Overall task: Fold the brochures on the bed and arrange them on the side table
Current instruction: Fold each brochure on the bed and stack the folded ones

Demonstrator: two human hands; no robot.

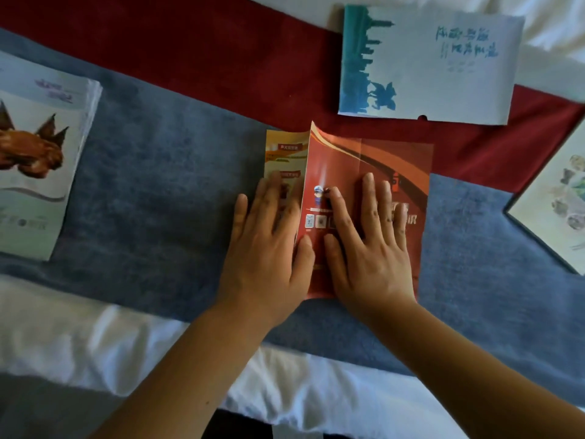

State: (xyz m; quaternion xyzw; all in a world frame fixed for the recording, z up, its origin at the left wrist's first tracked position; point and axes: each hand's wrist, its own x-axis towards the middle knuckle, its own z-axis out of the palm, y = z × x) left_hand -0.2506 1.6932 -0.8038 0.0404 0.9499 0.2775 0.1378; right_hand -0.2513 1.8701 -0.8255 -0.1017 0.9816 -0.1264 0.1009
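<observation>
Left hand: the left hand lay palm down on the brochure's left side, its fingers straight and slightly spread, pressing the yellowish inner panel flat; the thumb touched the edge of the red panel.
Right hand: the right hand lay palm down just beside the left one, its fingers straight and fanned apart, pressing the red panel onto the bed.
Brochure: the red brochure lay under both sets of fingers, partly folded, its crease raised as a ridge between the two hands and running away from the fingertips.
Runner: a blue runner lay beneath the brochure and the hands; a dark red band ran beyond the fingertips.
Sheet: white bedding showed below the wrists.
Skyline leaflet: a pale leaflet with a teal skyline lay beyond the right fingertips, apart from the brochure.
Stack: a stack of pale booklets with a brown figure on top lay well to the left of the left fingers.
Flower sheet: a dark-edged sheet with blurred prints lay well to the right of the right fingers, cut by the frame edge.
</observation>
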